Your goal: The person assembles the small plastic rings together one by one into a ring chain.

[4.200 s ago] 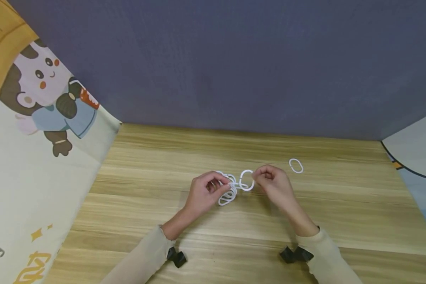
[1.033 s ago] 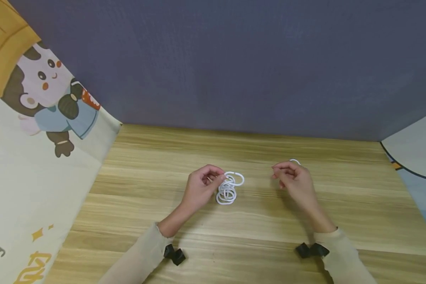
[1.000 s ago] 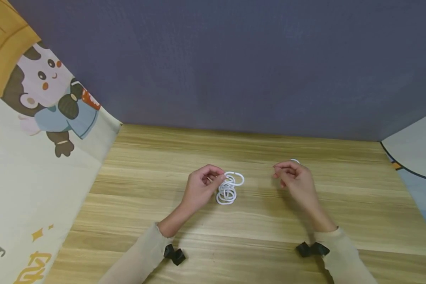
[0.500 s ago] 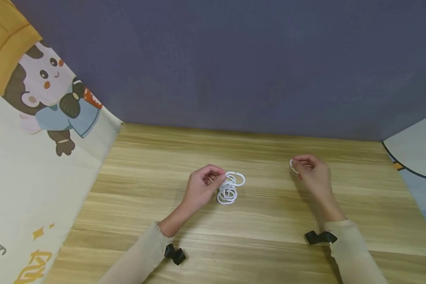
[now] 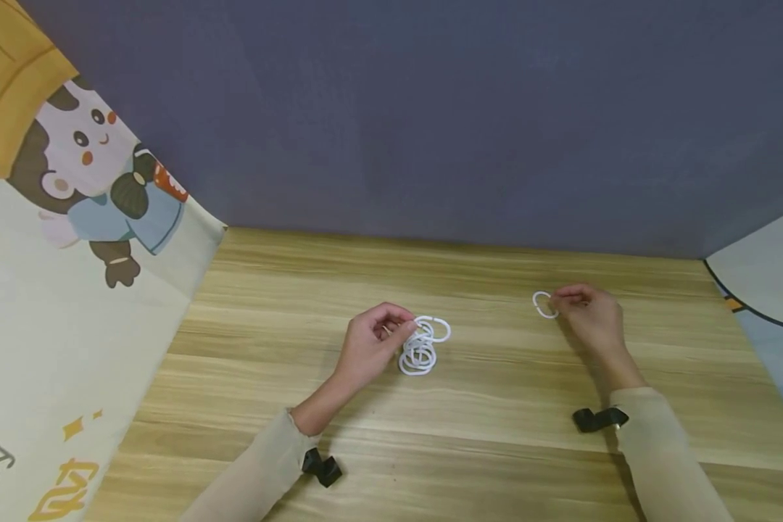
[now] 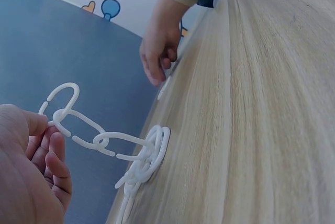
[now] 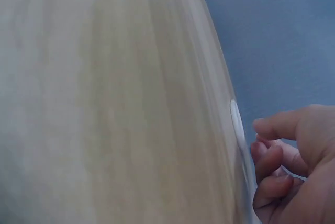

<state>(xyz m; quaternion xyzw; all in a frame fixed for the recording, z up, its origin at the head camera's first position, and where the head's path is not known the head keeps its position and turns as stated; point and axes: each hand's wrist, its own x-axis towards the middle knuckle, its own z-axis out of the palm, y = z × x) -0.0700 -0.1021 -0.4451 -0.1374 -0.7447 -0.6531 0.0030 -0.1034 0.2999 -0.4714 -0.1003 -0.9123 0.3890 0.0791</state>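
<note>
My left hand [image 5: 373, 344] pinches the top link of a chain of white plastic C-shaped rings [image 5: 417, 373] between thumb and forefinger. In the left wrist view, a few linked rings [image 6: 86, 119] rise from the table to these fingers, and the others lie bunched on the wood. A single white ring [image 5: 535, 305] lies flat farther back on the right. Right beside it is my right hand [image 5: 594, 319], its fingers loosely bent. The right wrist view shows the loose ring [image 7: 237, 122] on the table, apart from the fingertips, with nothing visible between them.
The wooden table [image 5: 300, 275] ends at a dark blue-grey panel [image 5: 431, 130] at the back. On the left stands a pale wall with a cartoon figure [image 5: 91, 159]. Black clips [image 5: 322, 467] sit at both cuffs.
My right hand has left the chain and moved right to the loose ring, which it partly covered before and which shows again now. The left hand keeps its pinch, nearly still.
</note>
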